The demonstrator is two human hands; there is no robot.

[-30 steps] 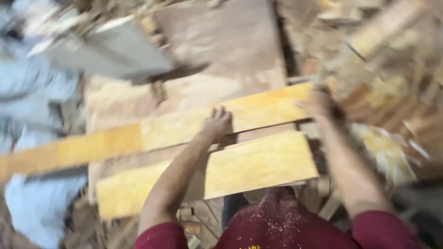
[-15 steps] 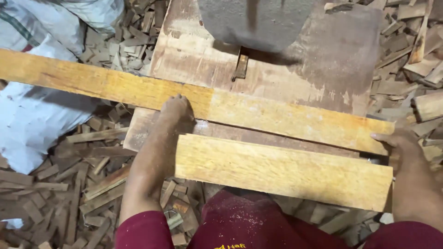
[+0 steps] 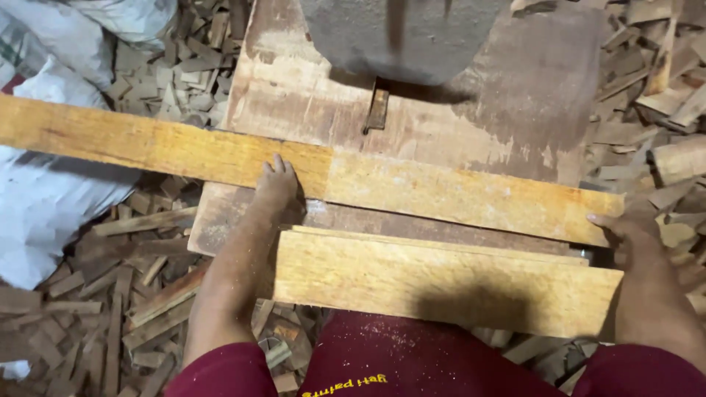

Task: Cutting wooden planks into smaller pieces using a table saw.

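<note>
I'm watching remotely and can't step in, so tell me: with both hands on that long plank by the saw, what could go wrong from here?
1. The left hand presses the long plank just short of the blade slot; a slip could carry the fingers toward it.
2. The plank overhangs far to the left, so it may tip or twist.
3. The right hand grips only the plank's end, giving weak control.

Long plank: left end cut off by the picture's left edge; right end covered by the right hand, grip there not discernible.
Left hand: palm hidden, fingertips on the plank's near edge.
Grey machine housing: top cut off by the upper edge, blurred; blade not discernible.
Table: near part hidden under the short board.
White sacks: cut off at left.
Both arms: cut off at the bottom edge.
</note>
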